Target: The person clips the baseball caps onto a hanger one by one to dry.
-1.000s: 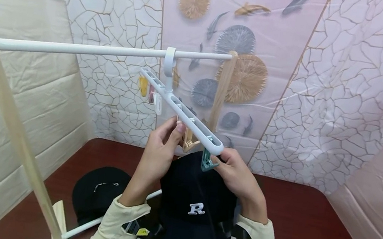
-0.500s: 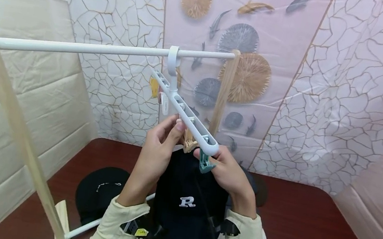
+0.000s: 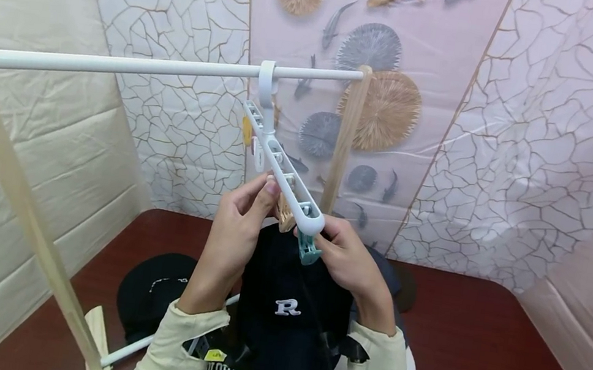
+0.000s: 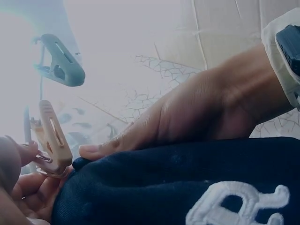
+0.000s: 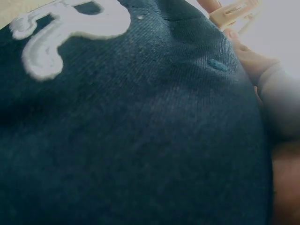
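Observation:
A navy baseball cap (image 3: 267,286) with a white letter R hangs brim-down below a white clip hanger (image 3: 291,192). My right hand (image 3: 349,260) grips the cap's top, its thumb lying along the fabric in the left wrist view. With thumb and fingers, my left hand (image 3: 236,221) pinches a beige clothes peg (image 4: 58,140) beneath the hanger. That peg is at the cap's upper edge; whether its jaws hold the fabric I cannot tell. A teal clothes peg (image 3: 308,249) dangles from the hanger's near end. In the right wrist view the cap (image 5: 140,122) covers most of the picture.
The hanger hooks over a white rail (image 3: 122,65) on wooden posts (image 3: 346,142). Yellow (image 3: 247,131) and white (image 3: 259,154) pegs hang at its far end. A black hat (image 3: 152,294) lies left on the dark red table (image 3: 476,349). More caps lie below and behind the navy one.
The hanger has swung, its near end moving left and its far end right. The cap and my right hand have shifted left with it. My left hand keeps its pinch on the beige peg.

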Tool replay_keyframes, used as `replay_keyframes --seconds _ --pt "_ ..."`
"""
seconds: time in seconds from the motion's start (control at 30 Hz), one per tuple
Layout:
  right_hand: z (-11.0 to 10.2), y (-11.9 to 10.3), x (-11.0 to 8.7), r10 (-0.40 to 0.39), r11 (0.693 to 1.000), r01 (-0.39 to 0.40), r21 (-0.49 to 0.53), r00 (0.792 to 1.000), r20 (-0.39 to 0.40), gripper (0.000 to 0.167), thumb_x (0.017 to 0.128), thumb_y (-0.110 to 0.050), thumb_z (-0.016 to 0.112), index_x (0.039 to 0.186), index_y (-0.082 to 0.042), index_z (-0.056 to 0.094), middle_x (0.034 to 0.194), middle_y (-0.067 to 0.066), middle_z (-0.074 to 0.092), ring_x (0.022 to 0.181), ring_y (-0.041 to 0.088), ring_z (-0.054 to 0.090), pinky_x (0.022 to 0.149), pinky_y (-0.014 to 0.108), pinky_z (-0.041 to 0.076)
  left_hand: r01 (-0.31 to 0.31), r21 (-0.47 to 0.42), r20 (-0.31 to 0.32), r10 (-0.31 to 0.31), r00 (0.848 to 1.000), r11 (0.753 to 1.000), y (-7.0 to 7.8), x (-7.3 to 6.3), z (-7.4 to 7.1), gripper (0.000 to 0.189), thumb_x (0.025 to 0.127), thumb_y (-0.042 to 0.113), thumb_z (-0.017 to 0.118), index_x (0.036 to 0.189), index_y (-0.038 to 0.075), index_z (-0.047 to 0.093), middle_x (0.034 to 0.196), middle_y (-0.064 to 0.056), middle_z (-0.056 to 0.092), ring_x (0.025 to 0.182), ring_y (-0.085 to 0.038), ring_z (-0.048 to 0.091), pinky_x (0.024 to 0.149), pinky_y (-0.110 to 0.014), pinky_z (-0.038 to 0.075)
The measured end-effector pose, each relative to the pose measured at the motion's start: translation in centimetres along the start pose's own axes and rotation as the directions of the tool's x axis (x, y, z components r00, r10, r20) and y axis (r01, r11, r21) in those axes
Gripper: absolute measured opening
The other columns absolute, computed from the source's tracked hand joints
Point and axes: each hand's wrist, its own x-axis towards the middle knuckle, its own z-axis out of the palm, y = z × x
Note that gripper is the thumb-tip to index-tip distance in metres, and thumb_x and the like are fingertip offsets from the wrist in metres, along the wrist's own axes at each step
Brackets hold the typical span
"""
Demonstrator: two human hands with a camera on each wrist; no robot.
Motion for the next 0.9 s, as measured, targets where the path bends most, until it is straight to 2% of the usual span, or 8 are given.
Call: replay_keyframes --seconds 0.23,0.33,0.37,0.47,0.5,0.57,0.67,0.9 --pt "0.4 -0.6 0.0 -0.03 0.997 0.027 -0.07 0.999 -0.041 0.017 0.104 0.007 0.056 0.112 0.01 0.071 0.101 0.014 0.067 0.09 0.019 0.055 0.082 0.028 0.045 -0.012 -0.022 -0.036 0.012 0.999 1.0 -0.1 0.0 0.0 0.041 0.111 0.018 0.055 0.146 -0.002 0.059 0.147 -0.013 0.062 0.138 -0.02 0.055 0.114 -0.038 0.045" --pt "0.6 -1.0 0.0 -0.05 0.997 0.048 -0.066 0.998 -0.036 0.024 0.105 0.005 0.057 0.125 0.008 0.07 0.118 0.014 0.071 0.104 0.016 0.059 0.092 0.027 0.047 -0.025 -0.022 -0.048 0.023 0.999 0.999 -0.1 0.0 0.1 0.038 0.111 0.016 0.055 0.14 -0.007 0.063 0.139 -0.018 0.066 0.138 -0.019 0.055 0.115 -0.038 0.044" --pt "0.7 -1.1 0.1 -0.061 0.996 0.058 -0.064 0.998 -0.031 0.025 0.105 0.004 0.058 0.126 0.007 0.07 0.119 0.013 0.071 0.105 0.015 0.059 0.092 0.027 0.047 -0.025 -0.021 -0.052 0.024 0.998 0.999 -0.1 0.0 0.1 0.037 0.111 0.015 0.055 0.139 -0.007 0.064 0.135 -0.02 0.068 0.136 -0.019 0.057 0.114 -0.037 0.045" --pt "0.9 -1.3 0.2 -0.087 0.994 0.085 -0.07 0.996 -0.021 0.02 0.105 0.0 0.059 0.121 0.003 0.071 0.108 0.009 0.069 0.1 0.014 0.06 0.088 0.028 0.047 -0.017 -0.015 -0.062 0.016 0.998 1.0 0.0 0.0 0.0 0.037 0.111 0.014 0.055 0.14 -0.009 0.062 0.135 -0.021 0.068 0.132 -0.021 0.059 0.109 -0.035 0.049" --pt "0.9 -1.3 0.2 -0.095 0.993 0.093 -0.078 0.995 -0.022 0.017 0.105 -0.002 0.059 0.116 0.002 0.072 0.1 0.007 0.065 0.092 0.016 0.057 0.083 0.029 0.045 -0.013 -0.018 -0.065 0.012 0.998 1.0 0.0 0.0 0.0 0.038 0.111 0.014 0.055 0.143 -0.007 0.06 0.136 -0.021 0.068 0.132 -0.022 0.06 0.107 -0.034 0.05" --pt "0.9 -1.3 0.3 -0.108 0.99 0.105 -0.091 0.994 -0.022 0.014 0.105 -0.005 0.06 0.111 -0.002 0.072 0.094 0.004 0.059 0.085 0.018 0.053 0.078 0.031 0.043 -0.006 -0.017 -0.07 0.004 0.998 1.0 0.1 0.0 0.0 0.04 0.111 0.013 0.054 0.145 -0.008 0.057 0.144 -0.018 0.063 0.135 -0.022 0.058 0.106 -0.031 0.05" --pt "1.0 -1.4 0.4 -0.116 0.988 0.113 -0.106 0.993 -0.024 0.016 0.106 -0.008 0.06 0.112 -0.004 0.074 0.097 0.002 0.063 0.086 0.019 0.055 0.079 0.031 0.045 -0.002 -0.016 -0.079 0.001 0.997 1.0 0.1 0.0 0.0 0.04 0.111 0.011 0.053 0.146 -0.008 0.056 0.148 -0.018 0.06 0.136 -0.022 0.056 0.105 -0.029 0.05" --pt "0.9 -1.5 0.3 -0.11 0.985 0.105 -0.135 0.994 -0.027 0.017 0.106 -0.01 0.061 0.114 -0.004 0.075 0.103 0.004 0.069 0.089 0.018 0.058 0.082 0.031 0.048 -0.019 -0.012 -0.098 0.018 0.995 1.0 0.0 0.0 0.2 0.036 0.111 0.01 0.054 0.141 -0.008 0.061 0.143 -0.02 0.064 0.131 -0.02 0.059 0.103 -0.031 0.052"
